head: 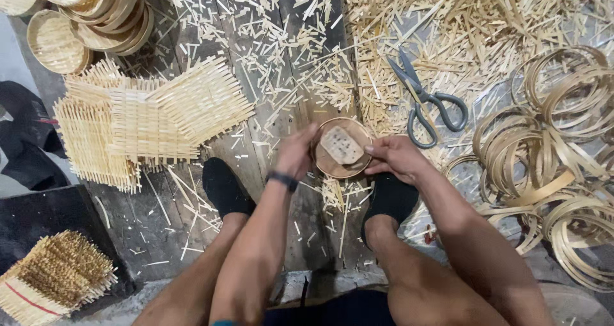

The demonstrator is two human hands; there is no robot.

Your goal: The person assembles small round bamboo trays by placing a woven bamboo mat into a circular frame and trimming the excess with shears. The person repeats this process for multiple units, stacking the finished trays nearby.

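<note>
My left hand [295,153] and my right hand [398,158] both grip a small round bamboo hoop frame [341,150] from opposite sides. Inside the hoop lies a small woven bamboo piece [341,144], tilted. The frame is held just above the dark wooden floor, between my two feet in black socks [224,188]. My right thumb rests on the hoop's rim. A dark band circles my left wrist.
Large scissors [425,102] lie just beyond my right hand among bamboo offcuts. Woven bamboo mats [147,118] are piled at left, finished round trays [89,13] at top left, loose bamboo hoops [556,160] at right, a bundled stack of sticks [54,275] at bottom left.
</note>
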